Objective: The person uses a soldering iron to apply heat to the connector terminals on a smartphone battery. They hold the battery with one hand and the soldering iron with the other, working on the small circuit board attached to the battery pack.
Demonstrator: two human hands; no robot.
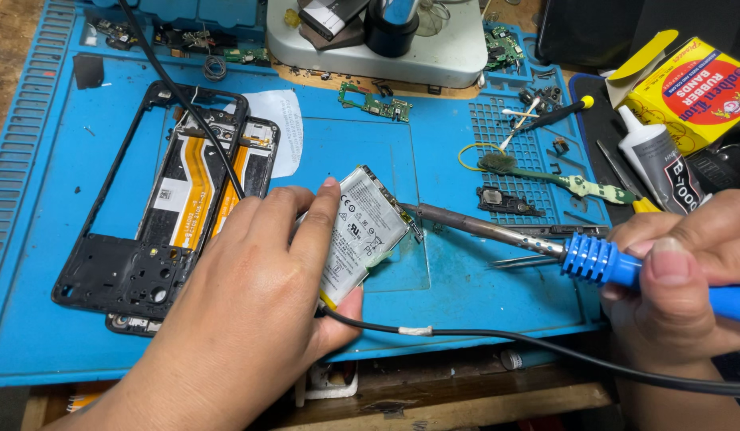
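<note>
My left hand (254,295) grips a silver phone battery (362,227), tilted on the blue work mat (466,295), with fingers along its left edge and thumb under its lower corner. My right hand (689,271) holds a soldering iron by its blue handle (605,262). The iron's dark metal tip (434,214) touches the battery's upper right corner. A black cable (506,339) runs from under my left hand across the mat's front edge to the right.
An opened phone with black frame and orange flex cables (174,199) lies at left. A microscope base (402,44) stands at the back. A green circuit board (374,102), a toothbrush (561,179), a glue tube (657,164), a yellow box (697,88) and tweezers (518,260) lie around.
</note>
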